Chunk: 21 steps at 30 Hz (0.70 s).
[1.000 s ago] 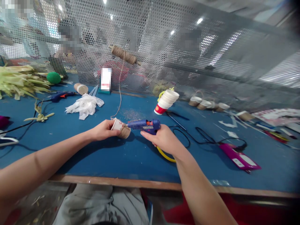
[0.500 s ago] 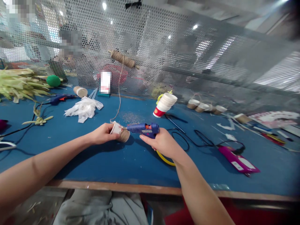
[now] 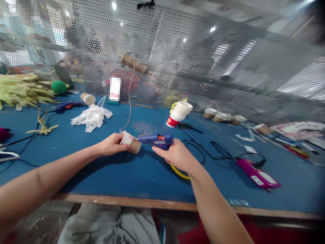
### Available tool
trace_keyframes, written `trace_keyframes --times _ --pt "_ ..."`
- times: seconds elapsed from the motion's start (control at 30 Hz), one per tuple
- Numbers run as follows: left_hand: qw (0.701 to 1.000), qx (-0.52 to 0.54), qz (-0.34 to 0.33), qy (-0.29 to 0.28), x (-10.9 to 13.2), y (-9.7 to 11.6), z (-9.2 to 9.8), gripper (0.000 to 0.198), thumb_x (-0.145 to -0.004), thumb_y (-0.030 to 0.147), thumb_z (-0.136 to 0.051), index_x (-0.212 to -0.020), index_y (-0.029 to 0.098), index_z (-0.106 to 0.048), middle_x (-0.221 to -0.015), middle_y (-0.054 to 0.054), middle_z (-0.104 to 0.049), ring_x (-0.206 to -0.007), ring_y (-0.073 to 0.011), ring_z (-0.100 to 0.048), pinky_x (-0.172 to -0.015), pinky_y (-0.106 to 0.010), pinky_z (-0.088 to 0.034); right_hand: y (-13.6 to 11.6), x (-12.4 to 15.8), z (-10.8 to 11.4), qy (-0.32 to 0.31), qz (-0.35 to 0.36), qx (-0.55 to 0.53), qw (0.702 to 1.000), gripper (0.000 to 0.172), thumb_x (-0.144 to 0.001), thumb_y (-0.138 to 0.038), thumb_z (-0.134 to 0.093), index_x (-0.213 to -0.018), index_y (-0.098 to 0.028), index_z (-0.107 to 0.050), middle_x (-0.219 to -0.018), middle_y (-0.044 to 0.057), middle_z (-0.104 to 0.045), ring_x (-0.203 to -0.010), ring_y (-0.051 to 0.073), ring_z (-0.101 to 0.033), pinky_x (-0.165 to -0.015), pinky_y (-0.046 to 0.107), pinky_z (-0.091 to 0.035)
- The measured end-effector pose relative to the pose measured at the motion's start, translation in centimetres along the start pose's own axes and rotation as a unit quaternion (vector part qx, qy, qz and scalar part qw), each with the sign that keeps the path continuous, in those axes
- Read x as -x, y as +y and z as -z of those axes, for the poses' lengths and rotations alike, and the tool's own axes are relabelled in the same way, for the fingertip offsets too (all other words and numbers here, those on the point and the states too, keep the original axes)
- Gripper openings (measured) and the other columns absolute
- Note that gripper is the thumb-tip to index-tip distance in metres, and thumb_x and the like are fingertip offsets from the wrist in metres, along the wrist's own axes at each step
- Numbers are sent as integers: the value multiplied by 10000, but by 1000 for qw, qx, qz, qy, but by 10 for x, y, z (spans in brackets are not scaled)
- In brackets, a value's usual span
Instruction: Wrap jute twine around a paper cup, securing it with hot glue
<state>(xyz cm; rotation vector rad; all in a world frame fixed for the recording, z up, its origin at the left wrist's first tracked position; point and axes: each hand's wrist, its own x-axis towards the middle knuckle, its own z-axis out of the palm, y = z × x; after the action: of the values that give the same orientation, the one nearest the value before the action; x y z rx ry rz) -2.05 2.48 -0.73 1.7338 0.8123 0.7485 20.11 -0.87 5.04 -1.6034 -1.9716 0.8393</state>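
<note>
Left hand (image 3: 111, 145): gripping paper cup (image 3: 126, 138)
Right hand (image 3: 177, 156): gripping glue gun (image 3: 151, 139)
Change: almost none — nozzle (image 3: 135, 139) still at twine (image 3: 135, 147), gluing seemingly ongoing

The table (image 3: 142, 179) was found in front of a mesh screen (image 3: 162, 40). A twine spool (image 3: 133, 63) sat at the screen, and its twine (image 3: 130, 110) ran down toward the cup (image 3: 135, 146) in the left hand (image 3: 114, 144). The glue gun (image 3: 154, 139), in the right hand (image 3: 175, 154), was right of that cup, nozzle (image 3: 135, 139) at its side. Behind the left hand lay a wad of sheeting (image 3: 91, 117), with a second cup (image 3: 88, 99) behind that. A second glue gun (image 3: 64, 107) lay to their left, husks (image 3: 22, 89) farther left, and a ball (image 3: 59, 87) at the husks' right end. A phone (image 3: 114, 89) stood near the screen, left of the stacked cups (image 3: 179, 113). Right of these, a row of cups (image 3: 218, 117) lay along the screen; before it, a power strip (image 3: 256, 173).
</note>
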Motion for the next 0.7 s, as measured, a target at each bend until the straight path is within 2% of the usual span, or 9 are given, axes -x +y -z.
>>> trace_keyframes --times 0.1,0.27,0.43,0.7 --pt "1000 11 -5 -1 0 0 0 403 -719 289 -550 -1058 74 -533 -987 -100 -618 -895 -182 -573 -846 -306 -415 -1 1 0 -9 4 1 1000 193 -663 -344 -577 -568 -189 -513 -385 -51 -427 -354 96 -393 -387 235 -334" --pt "1000 -12 -3 7 0 -1 0 371 -730 277 -534 -1033 62 -543 -956 -100 -622 -875 -183 -575 -832 -306 -419 0 0 -1 19 18 5 1000 187 -656 -322 -583 -549 -190 -506 -387 -45 -429 -381 101 -400 -404 235 -334" --pt "1000 2 -9 -3 0 -2 0 377 -739 266 -525 -1059 67 -527 -993 -107 -615 -898 -183 -573 -847 -313 -416 0 0 -1 -1 17 13 1000 172 -658 -327 -577 -571 -186 -532 -391 -51 -419 -382 98 -393 -421 238 -341" --pt "1000 -9 -14 -6 1 -1 -1 399 -735 269 -516 -1068 50 -512 -985 -118 -606 -898 -191 -566 -842 -320 -417 0 3 1 7 30 29 999 170 -669 -333 -567 -592 -182 -544 -407 -41 -438 -411 108 -416 -451 244 -360"
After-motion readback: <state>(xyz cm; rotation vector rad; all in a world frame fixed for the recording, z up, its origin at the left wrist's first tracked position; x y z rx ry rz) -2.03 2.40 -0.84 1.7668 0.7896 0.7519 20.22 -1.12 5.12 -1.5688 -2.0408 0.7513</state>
